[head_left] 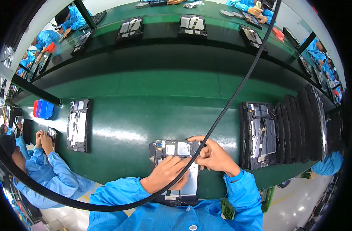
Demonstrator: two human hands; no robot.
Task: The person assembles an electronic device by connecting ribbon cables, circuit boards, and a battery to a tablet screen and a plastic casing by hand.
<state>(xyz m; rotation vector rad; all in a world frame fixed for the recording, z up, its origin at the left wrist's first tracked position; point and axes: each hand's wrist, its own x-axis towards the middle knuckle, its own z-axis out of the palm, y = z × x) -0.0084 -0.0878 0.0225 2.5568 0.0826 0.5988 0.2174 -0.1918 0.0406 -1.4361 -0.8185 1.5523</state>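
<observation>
From my remote view I have an opened flat device on the green tabletop, right at its near edge in front of the wearer's body. My left hand lies across the middle of it, fingers curled close together; I can't tell whether they pinch anything. My right hand is at its upper right corner, index finger reaching along the top edge, the other fingers bent in; their grip is unclear to me. A black cable crosses my view. To the right stands a row of similar devices.
</observation>
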